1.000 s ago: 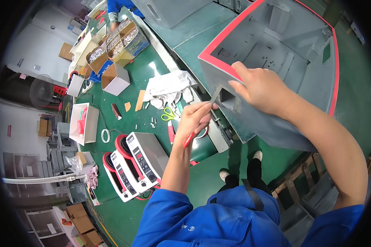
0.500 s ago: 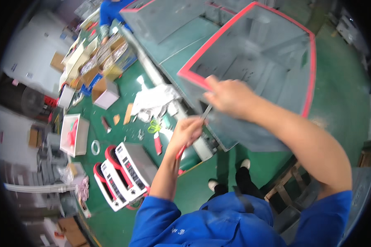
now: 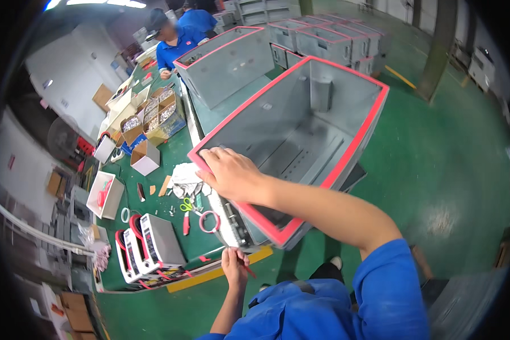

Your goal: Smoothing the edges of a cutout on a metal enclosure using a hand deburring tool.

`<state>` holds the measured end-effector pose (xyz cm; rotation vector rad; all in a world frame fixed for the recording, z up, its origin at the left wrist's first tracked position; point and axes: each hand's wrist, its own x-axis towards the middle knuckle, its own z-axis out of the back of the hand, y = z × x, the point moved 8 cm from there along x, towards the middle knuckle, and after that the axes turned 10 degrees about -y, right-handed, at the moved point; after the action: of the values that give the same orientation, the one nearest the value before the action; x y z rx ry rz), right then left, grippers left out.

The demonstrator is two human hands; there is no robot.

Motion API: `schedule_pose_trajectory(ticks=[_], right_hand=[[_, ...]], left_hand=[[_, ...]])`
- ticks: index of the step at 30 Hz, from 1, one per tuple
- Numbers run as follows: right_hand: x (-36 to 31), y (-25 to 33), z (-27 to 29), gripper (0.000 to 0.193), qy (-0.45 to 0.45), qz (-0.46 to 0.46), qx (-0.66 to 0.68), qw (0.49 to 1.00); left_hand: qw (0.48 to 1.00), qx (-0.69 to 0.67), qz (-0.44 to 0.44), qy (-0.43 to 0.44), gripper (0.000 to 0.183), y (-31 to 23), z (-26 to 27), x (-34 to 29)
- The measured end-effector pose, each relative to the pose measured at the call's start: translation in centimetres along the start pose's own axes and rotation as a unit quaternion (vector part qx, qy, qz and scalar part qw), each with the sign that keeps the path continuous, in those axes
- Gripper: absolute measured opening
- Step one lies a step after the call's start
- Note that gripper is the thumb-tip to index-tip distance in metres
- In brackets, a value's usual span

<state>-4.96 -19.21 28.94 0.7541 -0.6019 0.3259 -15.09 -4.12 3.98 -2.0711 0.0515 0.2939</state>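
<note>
A large grey box point(image 3: 254, 136) with a red strip round its open rim stands before me, tilted in view. My right hand point(image 3: 235, 175) is closed over its near-left rim, fingers inside and thumb outside. Low and to the left, apart from the box, my left hand point(image 3: 234, 267) is closed on a slim tool point(image 3: 250, 272) with a red handle. A thin dark shaft seems to rise above the fist; the tool's kind is unclear. Between the hands, a pink ring point(image 3: 209, 231), like a tape roll, sits by the bench edge. Green-handled scissors point(image 3: 186, 205) lie beyond it.
Two white machines point(image 3: 163, 243) with red parts stand at the bench's near end. White cloth point(image 3: 186, 175), a white bin point(image 3: 105, 195) and cartons of small parts point(image 3: 163, 116) lie farther along. Another grey box point(image 3: 226, 68) stands ahead, with a co-worker point(image 3: 178, 45) beside it.
My hands have moved apart: the left lower with the slim tool, the right onto the box's rim. The view has tilted up, showing more of the co-workers and stacked boxes.
</note>
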Motion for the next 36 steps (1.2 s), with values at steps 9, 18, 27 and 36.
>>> schedule_pose_trajectory(ticks=[9, 18, 27, 36], right_hand=[[-18.9, -21.4, 19.0, 0.020, -0.291, -0.280, 0.148, 0.903], [-18.4, -27.1, 13.1, 0.044, -0.137, -0.366, 0.221, 0.893], [-6.0, -33.0, 6.2, 0.045, -0.166, -0.378, 0.221, 0.883], [-0.8, -38.7, 4.1, 0.034, 0.027, -0.272, 0.246, 0.930]], left_hand=[[0.925, -0.113, 0.020, -0.361, 0.028, 8.2, -6.2, -5.0], [0.918, 0.008, -0.037, -0.395, 0.033, 5.4, -9.3, -3.2], [0.856, 0.212, -0.294, -0.370, 0.030, -0.5, -8.7, 17.1], [0.821, 0.065, -0.283, -0.492, 0.013, -1.6, -6.5, 27.4]])
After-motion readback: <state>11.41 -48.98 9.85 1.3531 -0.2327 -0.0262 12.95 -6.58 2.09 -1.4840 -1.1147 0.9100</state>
